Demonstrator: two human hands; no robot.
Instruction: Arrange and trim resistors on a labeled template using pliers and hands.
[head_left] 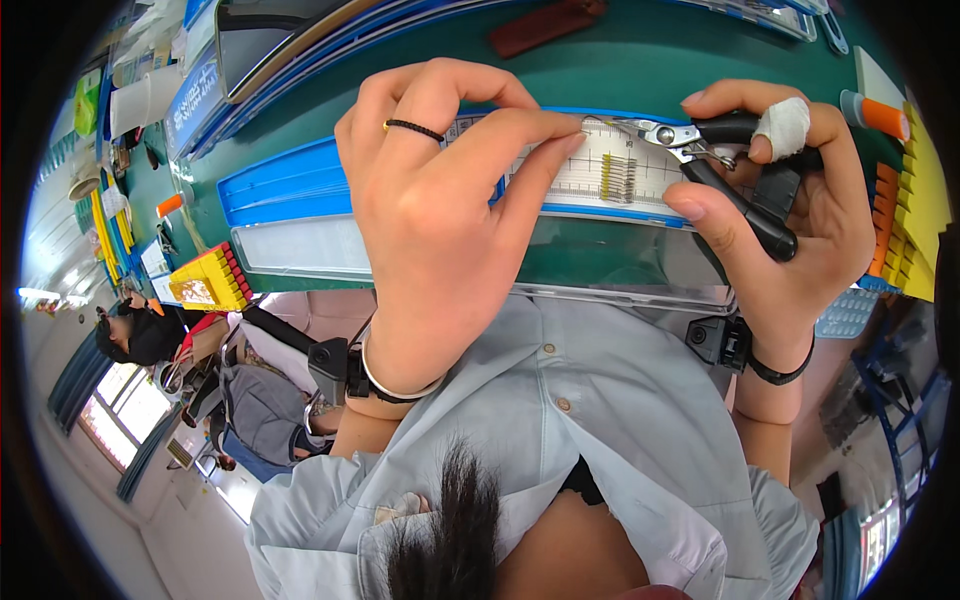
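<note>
My left hand is closed in a pinch, thumb and forefinger meeting over a gridded white card. Whatever is between those fingertips is too fine to make out. In my right hand is a pair of nippers with black handles and silver jaws. The jaws reach over the card, just right of my left fingertips. White tape wraps one right finger. A row of thin metal pieces lies side by side on the card, which sits in a long blue-edged case.
A clear lid lies on the green table at left. Yellow racks stand at left and right. An orange spool is beyond my right hand. A dark red case lies at the back. Another person is at far left.
</note>
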